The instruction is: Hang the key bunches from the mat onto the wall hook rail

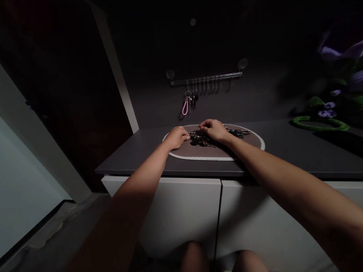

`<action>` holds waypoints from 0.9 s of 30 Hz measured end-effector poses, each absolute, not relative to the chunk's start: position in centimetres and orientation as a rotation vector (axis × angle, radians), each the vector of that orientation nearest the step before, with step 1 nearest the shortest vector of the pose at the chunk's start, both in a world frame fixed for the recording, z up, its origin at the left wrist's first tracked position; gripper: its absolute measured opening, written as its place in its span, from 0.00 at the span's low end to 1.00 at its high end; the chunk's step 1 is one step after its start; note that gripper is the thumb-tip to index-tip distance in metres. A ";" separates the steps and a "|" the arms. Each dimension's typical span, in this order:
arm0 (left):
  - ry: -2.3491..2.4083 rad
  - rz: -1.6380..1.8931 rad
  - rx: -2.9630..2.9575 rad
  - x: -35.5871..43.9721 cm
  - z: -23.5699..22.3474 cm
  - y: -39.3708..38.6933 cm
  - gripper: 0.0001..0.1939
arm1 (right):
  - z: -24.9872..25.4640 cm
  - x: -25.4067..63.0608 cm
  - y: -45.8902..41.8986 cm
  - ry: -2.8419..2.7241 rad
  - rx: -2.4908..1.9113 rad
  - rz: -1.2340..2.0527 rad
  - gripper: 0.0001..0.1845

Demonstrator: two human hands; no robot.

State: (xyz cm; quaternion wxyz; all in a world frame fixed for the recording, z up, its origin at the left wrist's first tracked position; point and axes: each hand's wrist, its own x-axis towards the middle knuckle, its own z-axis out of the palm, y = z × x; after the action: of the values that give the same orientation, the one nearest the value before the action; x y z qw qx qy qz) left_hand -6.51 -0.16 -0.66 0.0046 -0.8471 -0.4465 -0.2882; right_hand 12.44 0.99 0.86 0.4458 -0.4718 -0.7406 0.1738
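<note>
L hand (176,138), R hand (215,131) curled by dark, metallic key-like bits (203,141), grip unclear; prob. handling step, next needs fine pinch.

The left forearm (142,179) and right forearm (279,177) are stretching forward and slanting inward. The left hand (176,137) is bending its fingers toward the right, knuckles facing up. The right hand (215,131) is arching near it, fingers curling leftward. Two bare knees (194,265) are showing below, between the arms.
</note>
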 end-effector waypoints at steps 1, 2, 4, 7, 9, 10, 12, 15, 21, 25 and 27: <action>-1.401 -0.903 -2.643 -6.5 -0.7 -0.1 0.09 | 0.9 12.4 1.0 -1.844 -1.175 0.420 0.05; -1.406 -0.906 -2.631 -6.5 -0.8 -0.1 0.09 | 0.9 12.4 0.9 -1.847 -1.178 0.416 0.05; -1.411 -0.918 -2.607 -6.5 -0.8 -0.1 0.09 | 0.9 12.3 0.9 -1.838 -1.169 0.429 0.05; -1.427 -0.951 -2.570 -6.5 -0.8 -0.3 0.09 | 1.0 12.2 0.7 -1.844 -1.169 0.431 0.05; -1.435 -0.968 -2.555 -6.4 -0.7 -0.5 0.10 | 1.1 12.2 0.6 -1.871 -1.177 0.409 0.05; -1.433 -0.977 -2.553 -6.4 -0.7 -0.5 0.10 | 1.1 12.1 0.5 -1.881 -1.177 0.401 0.05; -1.425 -0.998 -2.543 -6.3 -0.6 -0.6 0.10 | 1.0 12.1 0.5 -1.891 -1.164 0.404 0.05; -1.424 -1.051 -2.506 -6.2 -0.4 -0.7 0.10 | 0.8 12.0 0.7 -1.900 -1.135 0.409 0.05; -1.453 -1.174 -2.476 -6.0 0.2 -1.2 0.10 | 0.5 12.0 1.3 -1.963 -1.089 0.373 0.09; -1.516 -1.307 -2.498 -5.8 0.4 -1.4 0.10 | 0.8 11.9 0.8 -1.989 -1.072 0.373 0.11; -1.526 -1.355 -2.497 -5.8 0.5 -1.5 0.10 | 0.9 11.8 0.4 -2.009 -1.056 0.383 0.11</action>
State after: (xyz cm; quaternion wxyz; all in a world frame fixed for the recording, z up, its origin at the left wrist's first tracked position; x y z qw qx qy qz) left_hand -5.76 -1.49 0.48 -0.0417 -0.7737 -0.4728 -0.4197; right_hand 11.77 0.41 0.91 0.4078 -0.4190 -0.7970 0.1518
